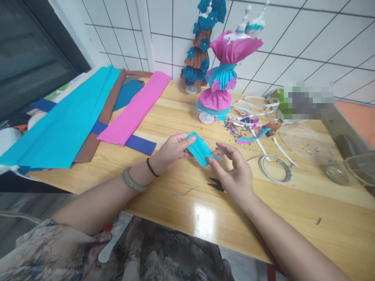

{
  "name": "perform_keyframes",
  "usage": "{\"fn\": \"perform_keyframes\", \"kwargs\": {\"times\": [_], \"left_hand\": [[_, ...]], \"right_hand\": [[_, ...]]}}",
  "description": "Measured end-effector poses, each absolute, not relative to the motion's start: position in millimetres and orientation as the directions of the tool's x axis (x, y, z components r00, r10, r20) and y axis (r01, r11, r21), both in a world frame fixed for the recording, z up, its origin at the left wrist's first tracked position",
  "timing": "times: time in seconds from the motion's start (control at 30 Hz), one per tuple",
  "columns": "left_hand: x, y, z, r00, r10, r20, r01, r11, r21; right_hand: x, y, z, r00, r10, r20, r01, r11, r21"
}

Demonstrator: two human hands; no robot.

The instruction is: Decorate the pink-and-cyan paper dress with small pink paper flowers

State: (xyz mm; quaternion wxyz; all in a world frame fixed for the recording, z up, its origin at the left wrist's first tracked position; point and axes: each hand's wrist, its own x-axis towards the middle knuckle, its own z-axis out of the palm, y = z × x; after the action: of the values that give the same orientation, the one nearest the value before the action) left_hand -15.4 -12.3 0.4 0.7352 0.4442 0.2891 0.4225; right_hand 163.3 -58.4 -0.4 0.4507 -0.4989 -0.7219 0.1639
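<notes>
A small folded piece of turquoise crepe paper is held above the wooden table between my two hands. My left hand pinches its upper left end, the thumb on top. At the lower right corner, my right hand grips it between thumb and a finger, the other fingers curled and apart. Under my right hand lie dark scissors, partly hidden by it. A thin thread rests on the table beside them. A little pink shows behind my left fingers; I cannot make out what it is.
Turquoise, brown and pink crepe sheets lie at the left over a blue strip. Two paper-decorated stands rise at the back. Paper scraps, a tape roll and a clear container are at the right.
</notes>
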Motion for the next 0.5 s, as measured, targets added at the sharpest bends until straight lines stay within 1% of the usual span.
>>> {"fn": "perform_keyframes", "kwargs": {"times": [0.1,0.2,0.33,0.5], "left_hand": [[-15.8,-12.0,0.3,0.456,0.888,-0.057,-0.346,0.236,0.908],[-15.8,-12.0,0.1,0.422,0.905,-0.050,-0.326,0.203,0.923],[-15.3,-11.5,-0.9,0.381,0.924,-0.029,-0.301,0.154,0.941],[-15.2,-10.7,-1.5,0.331,0.944,0.012,-0.232,0.069,0.970]], "right_hand": [[162.9,-57.1,-2.9,-0.052,0.931,0.363,0.451,0.346,-0.823],[163.0,-55.5,-6.6,-0.043,0.966,0.256,0.340,0.255,-0.905],[162.4,-54.0,-8.4,-0.032,0.977,0.212,0.236,0.213,-0.948],[161.4,-55.0,-6.8,-0.021,0.981,0.192,0.171,0.193,-0.966]]}}
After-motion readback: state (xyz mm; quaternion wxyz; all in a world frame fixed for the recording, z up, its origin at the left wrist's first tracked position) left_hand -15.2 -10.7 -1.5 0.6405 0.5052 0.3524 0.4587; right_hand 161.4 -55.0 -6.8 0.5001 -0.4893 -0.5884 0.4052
